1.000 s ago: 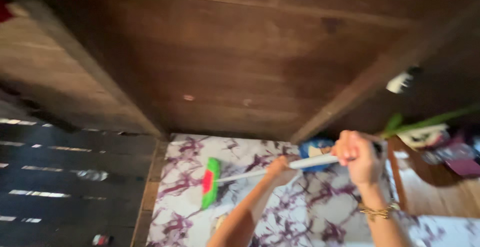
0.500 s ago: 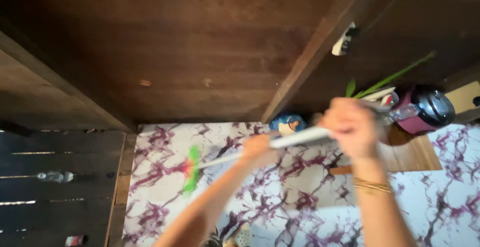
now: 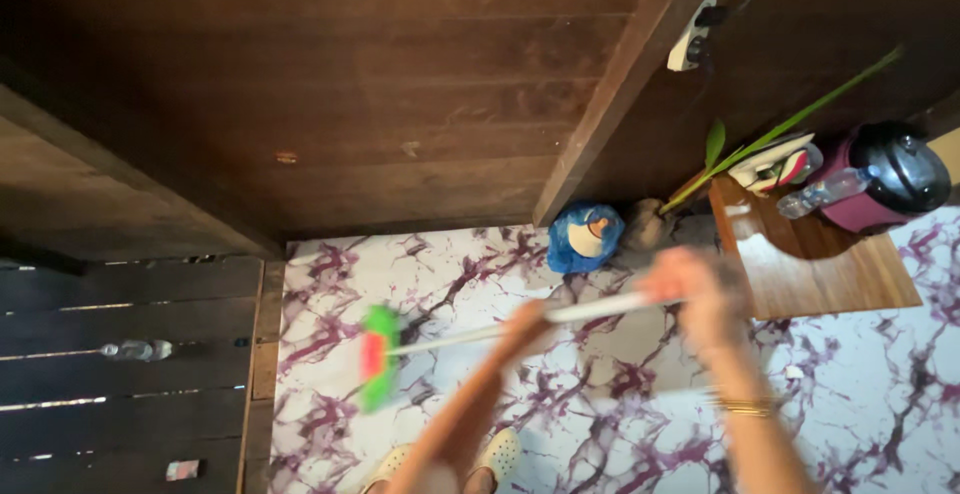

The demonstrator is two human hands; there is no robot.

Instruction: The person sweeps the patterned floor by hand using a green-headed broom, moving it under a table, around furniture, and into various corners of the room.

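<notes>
1. The fingers of the right hand (image 3: 690,289) are curled around the upper end of the broom's white handle (image 3: 470,334); the fingers of the left hand (image 3: 525,326) wrap the same handle lower down. Both hands are blurred, so single fingers cannot be told apart.
2. The broom's long axis runs nearly level across the view, rising slightly from left to right. Its green and red head (image 3: 378,356) is the far end, pointing toward the left edge of the marbled floor (image 3: 600,414), with the head's own length set crosswise to the handle.
3. The broom head sits on the purple-veined white floor, near the wooden strip (image 3: 262,354) that borders the floor on the left, but apart from it. Beyond that strip lie dark slatted boards (image 3: 120,354) with a clear plastic bottle (image 3: 132,350) on them.
4. At the floor's far edge stands a dark wooden wall (image 3: 400,104) with a slanting post (image 3: 620,84). A blue bag (image 3: 584,237) rests at the post's foot, well apart from the broom head.
5. At the far right corner a low wooden stand (image 3: 810,269) carries a dark-lidded cooker (image 3: 890,184) and another bottle (image 3: 825,192); the right hand is just beside its left edge.
6. Open floor lies between the broom head and the wall, and to the right below the stand.
7. Pale shoes (image 3: 490,459) show at the near edge.
</notes>
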